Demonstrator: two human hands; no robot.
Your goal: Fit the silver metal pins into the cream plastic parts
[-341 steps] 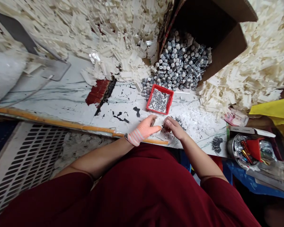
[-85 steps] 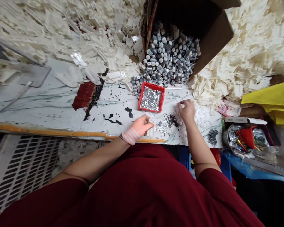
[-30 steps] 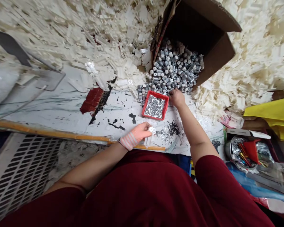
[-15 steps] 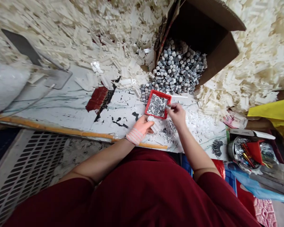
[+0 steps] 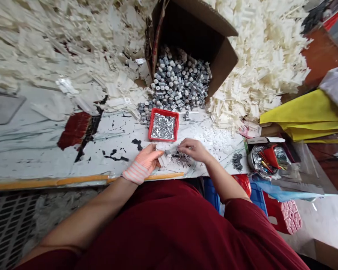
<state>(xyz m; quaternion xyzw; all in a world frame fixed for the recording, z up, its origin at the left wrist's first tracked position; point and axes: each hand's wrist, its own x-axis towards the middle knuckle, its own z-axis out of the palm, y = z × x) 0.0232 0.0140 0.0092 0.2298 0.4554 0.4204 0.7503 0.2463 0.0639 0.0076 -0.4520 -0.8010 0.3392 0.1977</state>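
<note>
Pretty chaotic workbench here: a white marble-look top (image 5: 45,138) blotched with black and dark red, an orange strip (image 5: 50,182) along the near edge, and a metal floor grate (image 5: 8,228) down at far left. Cream plastic pieces (image 5: 59,48) are heaped all along the back of the bench.

Moving right, the left hand (image 5: 148,159), with a pink striped wrap (image 5: 135,173) at the wrist and palm, is curled snugly around a white plastic part (image 5: 162,157), holding it just above the bench top. Right behind that sits a red tray (image 5: 163,110) packed with shiny metal pins (image 5: 162,126), and behind the tray a tipped cardboard box (image 5: 222,63) spills grey metal slugs (image 5: 174,80) out almost to the tray's edge.

The right hand (image 5: 193,149) sits low over a loose pile of small pins (image 5: 180,159), just beside the white plastic part, with its fingers (image 5: 184,144) drawn in and almost pinched. From this angle I can't tell if it actually has a pin.

Further right there's another big heap of cream plastic pieces (image 5: 256,78), then a metal tin (image 5: 260,159) stuffed with odds and ends, and a yellow sheet (image 5: 304,116).
</note>
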